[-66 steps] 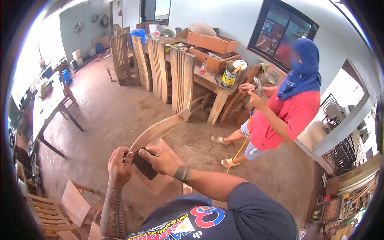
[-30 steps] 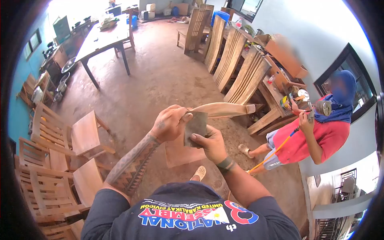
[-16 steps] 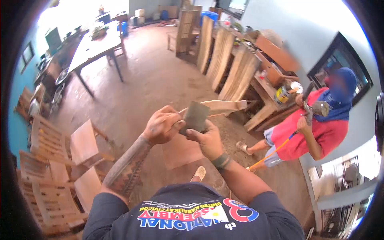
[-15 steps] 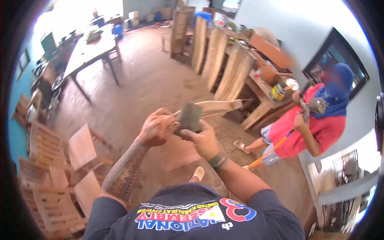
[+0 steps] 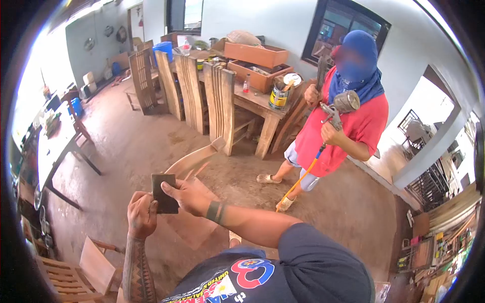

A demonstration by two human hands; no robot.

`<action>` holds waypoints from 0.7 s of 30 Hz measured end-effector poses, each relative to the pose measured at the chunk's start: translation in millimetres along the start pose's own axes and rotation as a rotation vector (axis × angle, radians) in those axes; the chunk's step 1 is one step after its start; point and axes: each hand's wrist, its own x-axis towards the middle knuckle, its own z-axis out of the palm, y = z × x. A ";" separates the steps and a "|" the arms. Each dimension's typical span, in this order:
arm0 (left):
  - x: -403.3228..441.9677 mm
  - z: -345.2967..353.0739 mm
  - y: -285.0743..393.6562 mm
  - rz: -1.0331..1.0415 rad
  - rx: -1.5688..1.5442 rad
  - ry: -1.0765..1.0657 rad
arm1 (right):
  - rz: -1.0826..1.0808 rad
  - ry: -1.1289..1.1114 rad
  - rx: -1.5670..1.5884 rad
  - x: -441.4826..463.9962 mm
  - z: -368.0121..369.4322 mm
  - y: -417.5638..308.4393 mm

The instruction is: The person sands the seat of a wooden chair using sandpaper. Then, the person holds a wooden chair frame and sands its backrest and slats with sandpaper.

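My left hand (image 5: 142,214) is closed, fingers curled at the left edge of a dark, flat rectangular piece of sandpaper (image 5: 164,196). With the thumb across its face, my right hand (image 5: 191,196) pinches the same piece from the right. The sheet is upright and faces me. Behind my hands, a curved pale wooden piece (image 5: 194,157), apparently part of a chair, rises from a flat wooden surface (image 5: 194,230). My forearms hide some of it.
To the right, a person in a red shirt (image 5: 353,116) holds a spray gun (image 5: 333,115) with an orange hose (image 5: 299,184) running to the floor. Tall-backed wooden chairs (image 5: 220,108) line a cluttered table (image 5: 262,108). Another chair (image 5: 96,265) stands at lower left.
My view has swung to the right, bringing the other person nearer the middle. My hands and the sandpaper now appear further left and lower; both hands still grip the sheet.
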 end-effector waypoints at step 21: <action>21.5 18.6 -3.3 -0.211 0.062 0.035 | -0.431 0.281 -1.682 119.8 -123.5 -113.2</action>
